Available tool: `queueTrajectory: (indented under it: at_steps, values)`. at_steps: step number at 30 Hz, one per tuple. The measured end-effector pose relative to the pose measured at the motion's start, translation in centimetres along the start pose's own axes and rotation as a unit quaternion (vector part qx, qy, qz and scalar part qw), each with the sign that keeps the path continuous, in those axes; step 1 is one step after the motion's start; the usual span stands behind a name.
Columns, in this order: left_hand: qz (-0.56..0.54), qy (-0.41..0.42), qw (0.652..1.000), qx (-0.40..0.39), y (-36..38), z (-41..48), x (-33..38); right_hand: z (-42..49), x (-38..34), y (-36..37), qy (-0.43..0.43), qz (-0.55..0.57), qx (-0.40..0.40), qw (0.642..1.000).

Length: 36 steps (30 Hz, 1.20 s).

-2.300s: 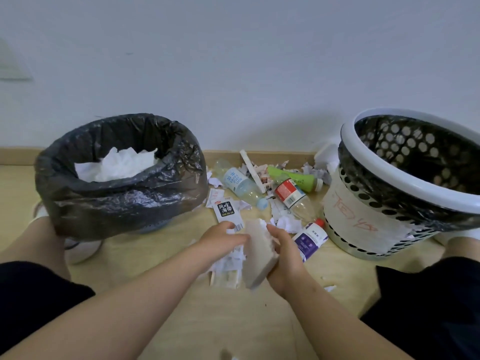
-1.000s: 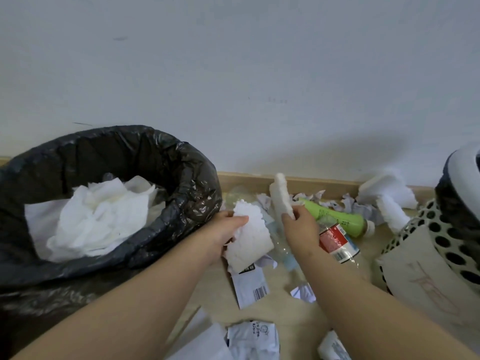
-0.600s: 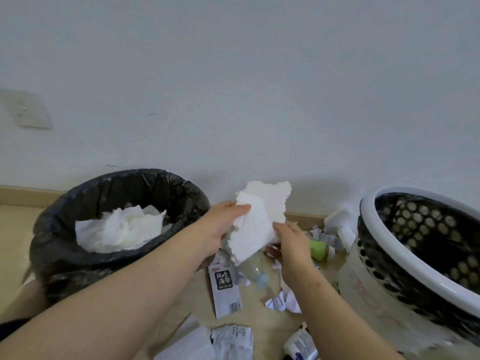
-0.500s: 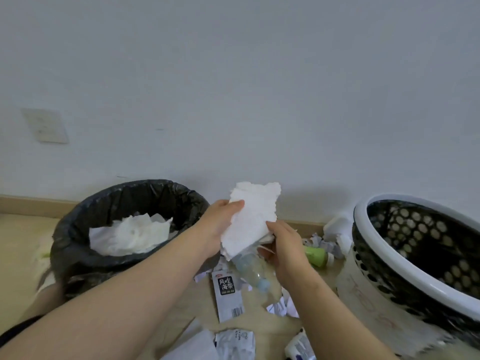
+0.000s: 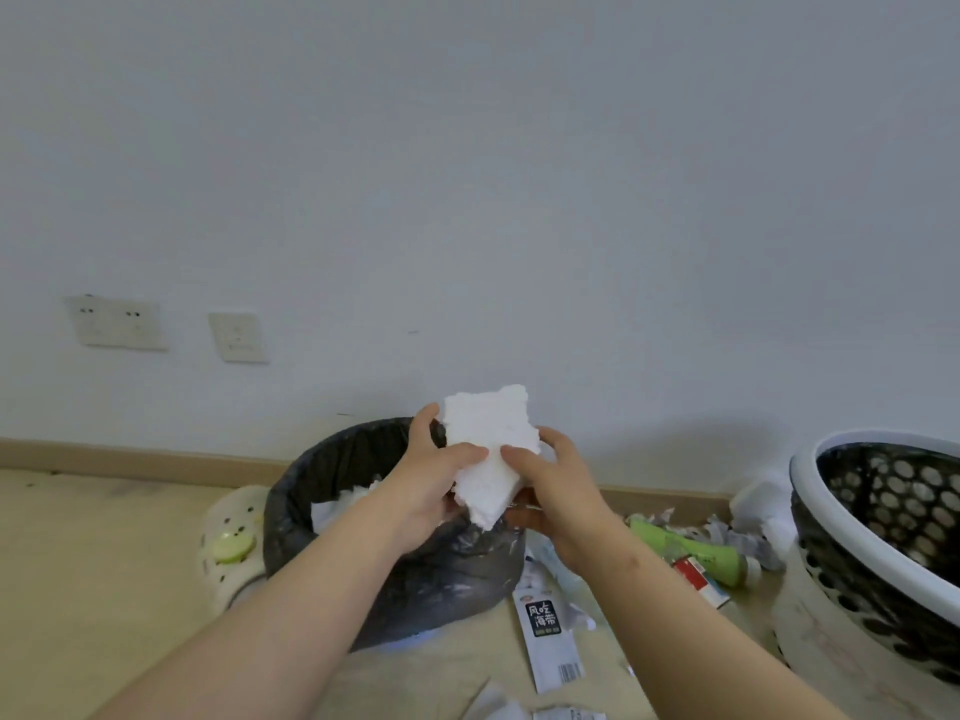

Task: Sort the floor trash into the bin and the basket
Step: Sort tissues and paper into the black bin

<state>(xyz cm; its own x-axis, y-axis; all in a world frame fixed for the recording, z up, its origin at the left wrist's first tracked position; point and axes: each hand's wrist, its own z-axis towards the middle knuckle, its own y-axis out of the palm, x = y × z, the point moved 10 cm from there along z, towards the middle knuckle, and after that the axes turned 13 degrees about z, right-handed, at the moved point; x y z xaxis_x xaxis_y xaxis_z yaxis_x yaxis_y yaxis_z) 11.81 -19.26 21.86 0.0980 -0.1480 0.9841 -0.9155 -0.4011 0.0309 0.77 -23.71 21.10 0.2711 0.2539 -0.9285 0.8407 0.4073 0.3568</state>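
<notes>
Thumbs press flat on the near face of the white foam chunk (image 5: 485,433) while the other fingers (image 5: 423,423) curl round its side edges and back, so the left hand (image 5: 431,491) and the right hand (image 5: 563,493) each grip one side. The chunk hangs in the air with its lower corner pointing down at the right part of the rim of the black-lined bin (image 5: 291,517), which has crumpled white paper inside.

A clean drop probably calls for carrying the chunk a little left and farther, until it is fully over the opening. Both hands should then let go together and low, since foam is light and may bounce off the liner's edge. A gentle hold seems wise, because the torn edges look crumbly and could shed bits on the floor.

The basket (image 5: 810,462) stands well apart at the right. A green bottle (image 5: 691,553) and a packet (image 5: 548,636) lie on the floor between the two containers, not yet sorted.
</notes>
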Motion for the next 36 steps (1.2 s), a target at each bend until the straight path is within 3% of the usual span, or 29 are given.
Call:
queueTrajectory:
  at_steps: [3, 5, 8, 11, 14, 16, 19, 23, 27, 32, 36]
  values:
    - [0.129, 0.008, 0.984, 0.124, -5.2, 0.8, -0.4, 1.3, -0.1, 0.8, -0.041, -0.011, 0.039, 0.998]
    - [0.295, 0.023, 0.932, 0.211, -8.8, 1.0, -0.1, 1.8, -1.0, 0.8, -0.104, -0.067, 0.074, 0.99]
    - [0.449, 0.036, 0.857, 0.249, -12.0, 1.1, -0.9, 2.7, -1.4, 2.8, -0.172, -0.221, 0.065, 0.958]
    - [0.467, 0.047, 0.848, 0.245, -13.1, 1.6, -2.3, 4.0, -0.8, 5.7, -0.223, -0.357, 0.037, 0.906]
    - [0.411, 0.083, 0.856, 0.302, -14.4, 1.6, -1.9, 5.8, 1.7, 8.8, -0.243, -0.509, -0.008, 0.826]
    - [0.384, 0.107, 0.844, 0.358, -15.7, 1.0, -1.3, 6.7, 4.7, 10.1, -0.207, -0.593, -0.062, 0.775]
    - [0.419, 0.135, 0.809, 0.391, -17.5, 0.8, -1.3, 7.9, 8.6, 11.2, -0.137, -0.64, -0.131, 0.745]
    - [0.528, 0.123, 0.783, 0.304, -17.0, 2.4, -3.5, 9.2, 11.4, 12.2, -0.053, -0.669, -0.184, 0.718]
    - [0.631, 0.098, 0.735, 0.227, -15.7, 3.7, -4.8, 9.2, 13.4, 11.8, 0.05, -0.675, -0.23, 0.699]
    - [0.79, -0.006, 0.609, 0.071, -14.2, 5.1, -6.8, 8.6, 14.5, 11.5, 0.107, -0.699, -0.259, 0.657]
    - [0.834, -0.059, 0.548, -0.002, -13.8, 5.5, -8.7, 7.8, 15.7, 11.4, 0.147, -0.709, -0.29, 0.626]
